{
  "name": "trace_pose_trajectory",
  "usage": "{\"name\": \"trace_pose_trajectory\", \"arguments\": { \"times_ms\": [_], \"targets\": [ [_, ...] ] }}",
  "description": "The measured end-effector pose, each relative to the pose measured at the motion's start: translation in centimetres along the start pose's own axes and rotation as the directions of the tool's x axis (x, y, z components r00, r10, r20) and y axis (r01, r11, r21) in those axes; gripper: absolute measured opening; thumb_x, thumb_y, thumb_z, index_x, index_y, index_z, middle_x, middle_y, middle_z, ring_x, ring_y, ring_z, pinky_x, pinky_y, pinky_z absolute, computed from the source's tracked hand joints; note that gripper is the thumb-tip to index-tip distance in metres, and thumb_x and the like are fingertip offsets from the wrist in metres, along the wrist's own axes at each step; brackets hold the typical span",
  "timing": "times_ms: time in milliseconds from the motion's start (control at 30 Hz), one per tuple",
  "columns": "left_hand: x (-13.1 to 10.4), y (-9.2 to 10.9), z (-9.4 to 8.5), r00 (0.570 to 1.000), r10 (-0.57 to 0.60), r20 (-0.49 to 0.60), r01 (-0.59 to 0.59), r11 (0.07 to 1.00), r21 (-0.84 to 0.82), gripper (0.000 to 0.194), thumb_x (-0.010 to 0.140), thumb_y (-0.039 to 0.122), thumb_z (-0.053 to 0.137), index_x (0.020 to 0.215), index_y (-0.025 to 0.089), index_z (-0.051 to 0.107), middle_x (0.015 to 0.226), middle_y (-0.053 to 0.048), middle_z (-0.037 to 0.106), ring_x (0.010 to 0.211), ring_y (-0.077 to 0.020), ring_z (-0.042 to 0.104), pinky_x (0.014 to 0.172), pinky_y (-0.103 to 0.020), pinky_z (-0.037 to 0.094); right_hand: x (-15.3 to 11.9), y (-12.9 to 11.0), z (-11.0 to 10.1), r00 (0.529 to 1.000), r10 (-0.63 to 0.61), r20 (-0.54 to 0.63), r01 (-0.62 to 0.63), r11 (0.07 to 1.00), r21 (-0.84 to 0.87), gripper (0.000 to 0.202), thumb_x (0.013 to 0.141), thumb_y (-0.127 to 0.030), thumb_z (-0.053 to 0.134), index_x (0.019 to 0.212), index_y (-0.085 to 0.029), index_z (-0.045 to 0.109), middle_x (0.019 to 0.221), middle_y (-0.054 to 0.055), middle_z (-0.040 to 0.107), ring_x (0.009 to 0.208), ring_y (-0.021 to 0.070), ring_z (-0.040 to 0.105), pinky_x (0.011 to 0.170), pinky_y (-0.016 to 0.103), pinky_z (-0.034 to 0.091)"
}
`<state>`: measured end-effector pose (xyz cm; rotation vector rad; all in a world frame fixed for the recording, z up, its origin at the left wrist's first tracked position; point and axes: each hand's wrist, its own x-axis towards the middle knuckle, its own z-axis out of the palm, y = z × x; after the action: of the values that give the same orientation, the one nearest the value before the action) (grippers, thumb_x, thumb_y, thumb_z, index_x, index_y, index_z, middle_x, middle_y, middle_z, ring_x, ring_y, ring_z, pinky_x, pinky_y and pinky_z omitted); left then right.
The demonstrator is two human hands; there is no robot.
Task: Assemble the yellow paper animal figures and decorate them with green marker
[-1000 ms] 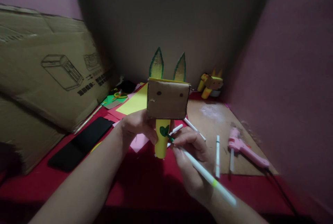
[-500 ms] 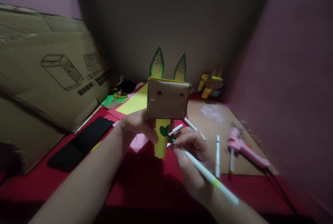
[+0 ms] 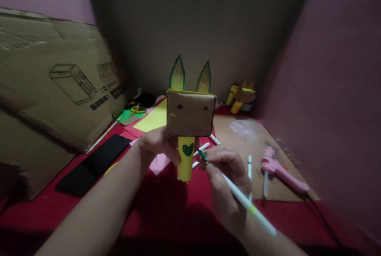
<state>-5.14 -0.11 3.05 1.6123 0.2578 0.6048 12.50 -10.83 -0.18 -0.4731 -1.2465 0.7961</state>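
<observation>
My left hand is closed around a cardboard figure and holds it upright above the table. The figure has a box head with two dark dots, two pointed ears edged in green, and a yellow tube body. A dark green heart is drawn on the tube. In my right hand, pinched between thumb and fingers, is a white marker with a green tip and a yellow-green band. Its tip is just right of the tube, apart from the heart. Part of my left hand is hidden behind the figure.
A pink glue gun lies on a cardboard sheet at right, near another white marker. A black phone and yellow paper are at left. Cardboard leans beside them; a second figure sits behind.
My right hand has drawn the marker away from the heart, slightly to the right. The heart now looks more filled in on its right side. The figure has shifted slightly left at the head.
</observation>
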Motion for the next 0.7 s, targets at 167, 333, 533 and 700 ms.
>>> {"name": "trace_pose_trajectory", "arguments": {
  "times_ms": [167,333,533,700],
  "targets": [
    [-0.1,-0.6,-0.1,0.999,0.030,-0.018,-0.030,0.998,-0.048,0.049,0.052,0.029,0.094,0.093,0.014,0.072,0.083,-0.005,0.068,0.069,-0.0167,0.062,0.062,-0.025,0.056,0.2,0.0,0.1,0.997,-0.017,-0.078,0.014,0.999,-0.047,0.014,0.095,-0.022,0.058,0.100,-0.030,0.068,0.080,-0.002,0.065,0.070,0.0142,0.060,0.066,0.030,0.050],
    [0.2,-0.8,0.2,0.995,0.085,0.047,-0.082,0.994,-0.073,0.044,0.055,0.030,0.092,0.092,0.015,0.072,0.084,-0.004,0.065,0.069,-0.0149,0.059,0.062,-0.024,0.053,2.0,-0.3,-0.4,0.986,0.027,-0.167,-0.040,0.996,-0.075,0.011,0.093,-0.023,0.060,0.096,-0.028,0.069,0.077,-0.003,0.070,0.069,0.0136,0.064,0.067,0.030,0.053],
    [0.6,-1.6,0.7,0.994,0.100,0.047,-0.098,0.994,-0.057,0.060,0.047,0.028,0.095,0.101,0.019,0.071,0.085,-0.004,0.069,0.075,-0.0183,0.061,0.069,-0.028,0.052,5.3,-0.9,-1.3,0.971,0.218,-0.099,-0.221,0.975,-0.015,0.021,0.078,-0.018,0.070,0.096,-0.025,0.062,0.083,-0.002,0.065,0.077,0.0142,0.063,0.074,0.031,0.052],
    [1.2,-2.3,1.1,0.991,0.111,0.074,-0.115,0.992,0.047,0.057,0.051,0.042,0.092,0.097,0.019,0.068,0.083,-0.005,0.066,0.071,-0.0186,0.059,0.064,-0.028,0.050,7.7,0.0,-2.9,0.980,0.196,0.045,-0.195,0.980,-0.028,0.049,0.067,-0.012,0.072,0.109,-0.029,0.055,0.117,0.004,0.063,0.106,0.0221,0.060,0.088,0.040,0.052]
  ]
}}
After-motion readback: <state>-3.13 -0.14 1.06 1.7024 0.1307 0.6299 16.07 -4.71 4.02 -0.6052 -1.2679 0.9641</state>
